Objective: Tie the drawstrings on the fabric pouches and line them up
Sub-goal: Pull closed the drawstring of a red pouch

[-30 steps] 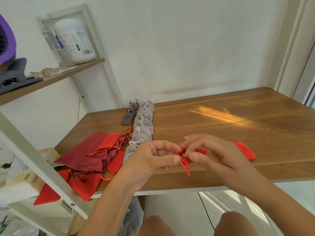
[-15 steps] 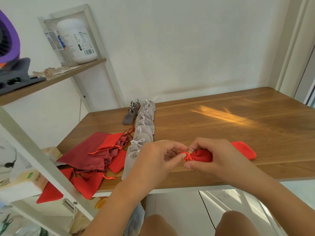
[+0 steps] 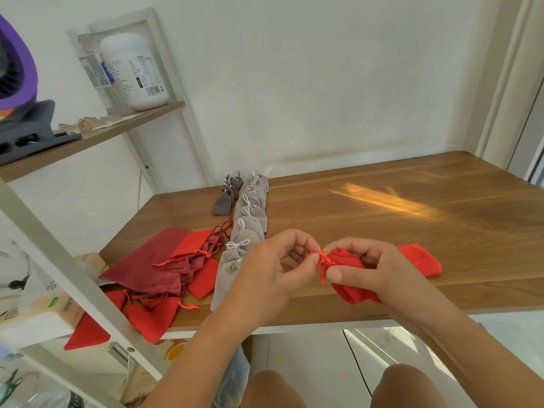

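Wooden desk (image 3: 382, 219), heap of loose red pouches (image 3: 153, 266) at its left edge, row of tied grey pouches (image 3: 250, 228) just beside, red pouch (image 3: 347, 259) over the near edge in my right grip (image 3: 379, 272), fingers curled round it, my left grip (image 3: 273, 269) pinching its drawstring (image 3: 322, 262).

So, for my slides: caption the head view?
Left hand and right hand tie the drawstring of a red pouch beside a row of tied grey pouches on the table.

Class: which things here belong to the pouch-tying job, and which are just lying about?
Job: red fabric pouch, gripped by left hand and right hand; row of tied grey fabric pouches; pile of flat red fabric pouches.
Lying about: white plastic jar; purple round fan.
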### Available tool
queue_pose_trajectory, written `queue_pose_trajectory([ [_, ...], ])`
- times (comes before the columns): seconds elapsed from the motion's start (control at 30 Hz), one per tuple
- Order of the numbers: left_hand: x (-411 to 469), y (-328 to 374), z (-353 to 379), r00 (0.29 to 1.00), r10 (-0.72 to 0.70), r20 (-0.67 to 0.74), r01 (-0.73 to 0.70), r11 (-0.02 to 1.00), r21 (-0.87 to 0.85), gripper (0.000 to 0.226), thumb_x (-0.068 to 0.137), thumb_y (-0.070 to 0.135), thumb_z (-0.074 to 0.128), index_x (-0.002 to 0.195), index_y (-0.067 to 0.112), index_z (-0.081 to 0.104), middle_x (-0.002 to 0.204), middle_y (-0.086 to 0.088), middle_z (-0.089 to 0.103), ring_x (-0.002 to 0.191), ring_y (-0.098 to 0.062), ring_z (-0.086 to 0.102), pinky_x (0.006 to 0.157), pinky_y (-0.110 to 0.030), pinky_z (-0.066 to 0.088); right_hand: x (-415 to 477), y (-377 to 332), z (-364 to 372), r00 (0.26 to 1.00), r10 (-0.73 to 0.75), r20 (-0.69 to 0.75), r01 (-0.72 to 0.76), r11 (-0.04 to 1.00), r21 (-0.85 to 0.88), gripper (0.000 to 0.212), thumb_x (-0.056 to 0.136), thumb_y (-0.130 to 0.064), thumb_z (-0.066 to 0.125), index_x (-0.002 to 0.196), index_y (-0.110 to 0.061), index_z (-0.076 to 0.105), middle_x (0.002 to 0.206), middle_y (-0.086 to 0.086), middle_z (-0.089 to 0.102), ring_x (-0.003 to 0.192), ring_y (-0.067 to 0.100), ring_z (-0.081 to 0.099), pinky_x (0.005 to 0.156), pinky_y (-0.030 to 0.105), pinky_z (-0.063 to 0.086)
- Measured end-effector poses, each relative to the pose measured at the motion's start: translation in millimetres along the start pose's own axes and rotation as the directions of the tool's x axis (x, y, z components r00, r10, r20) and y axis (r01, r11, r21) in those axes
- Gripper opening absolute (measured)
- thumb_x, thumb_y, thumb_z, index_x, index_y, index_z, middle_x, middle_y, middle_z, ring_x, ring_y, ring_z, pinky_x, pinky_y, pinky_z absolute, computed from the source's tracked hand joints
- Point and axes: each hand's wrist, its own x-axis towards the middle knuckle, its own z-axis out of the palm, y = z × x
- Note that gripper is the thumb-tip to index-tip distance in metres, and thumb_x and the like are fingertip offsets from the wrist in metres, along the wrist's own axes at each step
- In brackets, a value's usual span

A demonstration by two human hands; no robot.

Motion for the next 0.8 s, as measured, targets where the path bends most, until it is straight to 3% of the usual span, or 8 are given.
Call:
queue_pose_trajectory([
  [0.1,0.0,-0.1,5.3,1.0,-0.023,-0.014,0.019,0.969,-0.247,0.006,0.082,0.012,0.064,0.085,0.016,0.069,0.077,0.002,0.066,0.072,-0.013,0.063,0.062,-0.026,0.056,-0.4,2.5,4.0,0.999,-0.01,-0.031,0.014,0.992,0.127,0.029,0.053,-0.032,0.079,0.08,-0.024,0.075,0.073,-0.003,0.067,0.065,0.007,0.059,0.057,0.016,0.046],
  [0.2,0.2,4.2,5.9,0.999,-0.043,0.008,0.043,0.941,-0.334,0.005,0.081,0.01,0.071,0.085,0.012,0.07,0.074,0.0,0.07,0.068,-0.011,0.066,0.063,-0.022,0.056,1.5,2.8,6.0,0.993,-0.058,-0.102,0.062,0.997,0.036,0.026,0.055,-0.039,0.077,0.077,-0.025,0.072,0.07,-0.003,0.063,0.064,0.009,0.055,0.055,0.019,0.044],
  [0.27,0.8,3.5,5.0,0.999,-0.039,-0.004,0.036,0.965,-0.258,0.009,0.08,0.007,0.073,0.084,0.014,0.071,0.073,0.0,0.071,0.069,-0.011,0.066,0.066,-0.022,0.056,2.5,2.3,6.8,0.99,-0.07,-0.124,0.065,0.997,-0.04,0.022,0.058,-0.038,0.075,0.075,-0.024,0.07,0.068,-0.001,0.061,0.063,0.01,0.053,0.055,0.02,0.043],
  [0.4,0.7,2.8,5.5,0.993,0.09,-0.077,-0.081,0.99,0.115,0.022,0.076,0.003,0.074,0.076,0.025,0.07,0.066,0.014,0.065,0.066,0.004,0.059,0.064,-0.011,0.049,4.1,-1.4,5.1,0.993,-0.073,-0.093,0.054,0.98,-0.189,0.008,0.071,-0.028,0.068,0.076,-0.022,0.069,0.064,-0.001,0.059,0.059,0.009,0.048,0.052,0.019,0.039],
  [0.53,2.5,4.2,-3.5,0.988,0.157,-0.001,-0.149,0.941,0.302,0.011,0.077,0.014,0.074,0.073,0.021,0.067,0.061,0.017,0.053,0.062,0.001,0.051,0.056,-0.008,0.039,4.9,-4.1,3.5,0.994,-0.077,-0.074,0.056,0.964,-0.258,0.013,0.073,-0.027,0.082,0.078,-0.021,0.072,0.068,-0.001,0.063,0.061,0.008,0.052,0.054,0.021,0.043],
  [0.7,3.3,1.6,-7.4,0.994,0.107,0.013,-0.107,0.964,0.242,0.009,0.086,0.013,0.067,0.076,0.014,0.065,0.064,0.016,0.051,0.056,0.001,0.045,0.052,-0.008,0.033,4.8,-5.7,6.7,0.993,0.003,-0.121,-0.024,0.985,-0.17,0.026,0.062,-0.029,0.079,0.085,-0.018,0.075,0.076,-0.003,0.068,0.067,0.005,0.057,0.057,0.017,0.046],
  [0.8,1.6,-7.2,-4.2,1.0,0.008,0.03,-0.013,0.988,0.152,0.011,0.087,0.013,0.065,0.076,0.014,0.065,0.065,0.018,0.053,0.058,0.002,0.045,0.053,-0.01,0.035,7.2,-6.1,1.1,0.987,0.157,-0.022,-0.158,0.975,-0.153,0.022,0.072,-0.031,0.081,0.087,-0.017,0.074,0.077,-0.001,0.064,0.069,0.007,0.055,0.058,0.019,0.044],
])
